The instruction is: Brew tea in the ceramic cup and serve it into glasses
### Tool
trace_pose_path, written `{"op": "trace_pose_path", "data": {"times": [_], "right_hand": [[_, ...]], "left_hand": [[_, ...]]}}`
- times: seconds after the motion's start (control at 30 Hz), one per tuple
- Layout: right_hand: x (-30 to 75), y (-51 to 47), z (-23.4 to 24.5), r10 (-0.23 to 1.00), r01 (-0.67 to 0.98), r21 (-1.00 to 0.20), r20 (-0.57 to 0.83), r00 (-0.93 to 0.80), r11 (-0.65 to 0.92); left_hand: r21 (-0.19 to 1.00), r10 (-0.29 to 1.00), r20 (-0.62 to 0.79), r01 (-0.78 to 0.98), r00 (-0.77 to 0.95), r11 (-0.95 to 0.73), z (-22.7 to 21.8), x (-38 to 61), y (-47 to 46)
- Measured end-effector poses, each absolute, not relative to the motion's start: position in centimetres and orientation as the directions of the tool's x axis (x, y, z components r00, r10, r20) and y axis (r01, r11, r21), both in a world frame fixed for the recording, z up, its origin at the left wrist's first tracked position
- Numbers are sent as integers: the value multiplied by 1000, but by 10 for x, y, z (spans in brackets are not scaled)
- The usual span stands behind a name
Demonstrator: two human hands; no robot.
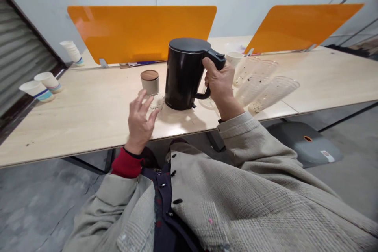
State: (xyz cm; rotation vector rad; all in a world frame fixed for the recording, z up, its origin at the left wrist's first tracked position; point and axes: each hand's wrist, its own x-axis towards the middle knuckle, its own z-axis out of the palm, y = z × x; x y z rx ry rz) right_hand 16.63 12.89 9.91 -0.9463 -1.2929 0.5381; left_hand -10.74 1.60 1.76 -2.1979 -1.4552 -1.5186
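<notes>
Kettle, black with a dark lid, stands upright near the middle of the tabletop, its base at or very near the wood. Whether it is slightly lifted, I cannot tell. The right hand is closed around the kettle's handle, with its fingers curled over the grip. The left hand is open, its fingers spread and raised, just in front of a small clear glass; it does not appear to touch anything. Behind that glass, a jar with a wooden lid stands just beside the kettle. Another clear glass sits on the kettle's other side, partly hidden by the right hand.

As things lie, the kettle is gripped but not tipped, and its lid is on, so nothing is pouring at this moment. No liquid can be made out in either glass. Four clear plastic cups lie on their sides to the right, with a white cup upright just beyond them. Three paper cups with coloured bands lie on their sides toward the left end of the tabletop. Two orange panels stand along the far edge.
</notes>
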Motion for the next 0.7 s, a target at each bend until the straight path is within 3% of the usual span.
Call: {"op": "trace_pose_path", "data": {"times": [0.13, 0.2, 0.47, 0.7], "right_hand": [[174, 113, 94, 777, 96, -826, 557, 293, 556], [178, 103, 93, 779, 71, -826, 552, 297, 559], [181, 77, 99, 753, 55, -823, 542, 373, 565], [181, 30, 112, 724, 134, -803, 585, 365, 581]], "left_hand": [[614, 770, 604, 494, 207, -615, 2, -68, -1], [662, 796, 563, 455, 223, -596, -9, -50, 5], [702, 831, 556, 521, 27, -487, -22, -15, 52], [828, 864, 496, 346, -84, -442, -11, -3, 46]]}}
